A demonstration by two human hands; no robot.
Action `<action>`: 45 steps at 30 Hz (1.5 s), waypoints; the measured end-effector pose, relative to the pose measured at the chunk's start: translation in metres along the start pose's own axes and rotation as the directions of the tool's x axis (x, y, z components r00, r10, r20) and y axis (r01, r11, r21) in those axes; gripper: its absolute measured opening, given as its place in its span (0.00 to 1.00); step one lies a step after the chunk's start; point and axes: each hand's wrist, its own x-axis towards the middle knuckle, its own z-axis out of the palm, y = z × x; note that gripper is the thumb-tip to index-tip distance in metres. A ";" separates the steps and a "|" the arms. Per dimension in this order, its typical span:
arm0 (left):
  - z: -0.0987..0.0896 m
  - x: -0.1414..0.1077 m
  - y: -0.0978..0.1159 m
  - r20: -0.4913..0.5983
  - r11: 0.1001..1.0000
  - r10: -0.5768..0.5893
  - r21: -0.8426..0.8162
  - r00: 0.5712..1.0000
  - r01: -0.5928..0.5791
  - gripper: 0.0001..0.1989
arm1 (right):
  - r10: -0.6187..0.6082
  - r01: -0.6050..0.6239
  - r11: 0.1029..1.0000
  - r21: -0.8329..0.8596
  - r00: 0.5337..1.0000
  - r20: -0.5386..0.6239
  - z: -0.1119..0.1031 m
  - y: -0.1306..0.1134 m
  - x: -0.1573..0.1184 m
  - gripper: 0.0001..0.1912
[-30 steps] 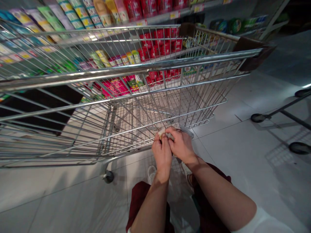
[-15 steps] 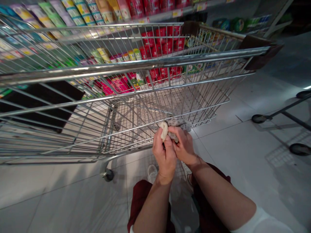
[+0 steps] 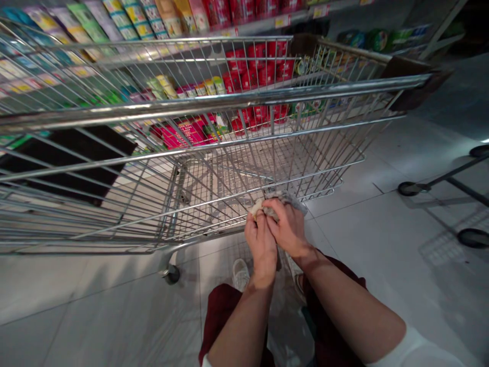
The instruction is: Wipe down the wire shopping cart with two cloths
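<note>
While my left hand (image 3: 263, 250) has its fingertips pinched on a cream wad (image 3: 256, 207), my right hand (image 3: 287, 225) curls its fingers onto the grey cloth (image 3: 298, 203) just beside it; I can't tell whether they're one piece. Both are at the lower near edge of the wire shopping cart (image 3: 229, 103), above the tiled floor (image 3: 355, 239).

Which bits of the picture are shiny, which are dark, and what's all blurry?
In the head view, glare streaks the cart rail; same head view, the upper right corner is nearly black and faint shadows cross the floor; head view again, the upper-left bottles look smeared, and the crumpled grey thing is too soft to identify.
</note>
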 end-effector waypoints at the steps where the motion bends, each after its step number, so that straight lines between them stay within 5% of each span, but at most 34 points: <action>1: 0.000 -0.004 0.003 -0.028 1.000 0.010 -0.021 1.000 -0.010 0.17 | -0.036 0.037 0.999 0.020 0.998 -0.058 0.000 -0.001 -0.001 0.12; 6: -0.003 -0.017 0.017 -0.184 0.985 0.140 -0.075 0.973 -0.156 0.18 | -0.182 0.210 0.973 0.095 0.954 -0.238 -0.003 -0.012 -0.005 0.13; 14: -0.022 0.009 0.022 -0.357 0.971 0.038 -0.206 0.933 -0.118 0.18 | -0.208 0.251 0.908 0.336 0.965 -0.160 0.001 -0.023 0.000 0.20; 21: -0.020 0.011 0.024 -0.321 0.956 0.014 -0.273 0.947 -0.107 0.18 | -0.177 0.231 0.917 0.327 0.966 -0.186 -0.001 -0.025 0.002 0.19; 33: -0.021 0.002 0.027 -0.070 0.923 0.380 0.102 0.923 -0.372 0.20 | -0.241 0.242 0.891 0.383 0.969 -0.051 -0.005 -0.019 0.007 0.17; 39: -0.019 0.009 0.014 -0.058 0.972 0.199 0.140 0.978 -0.190 0.17 | -0.125 0.107 0.972 0.210 0.989 0.074 0.002 -0.013 0.006 0.13; 45: -0.011 0.011 -0.012 -0.055 1.000 0.004 0.012 0.998 -0.003 0.15 | -0.010 0.004 1.000 0.019 0.955 0.297 0.000 -0.010 0.007 0.12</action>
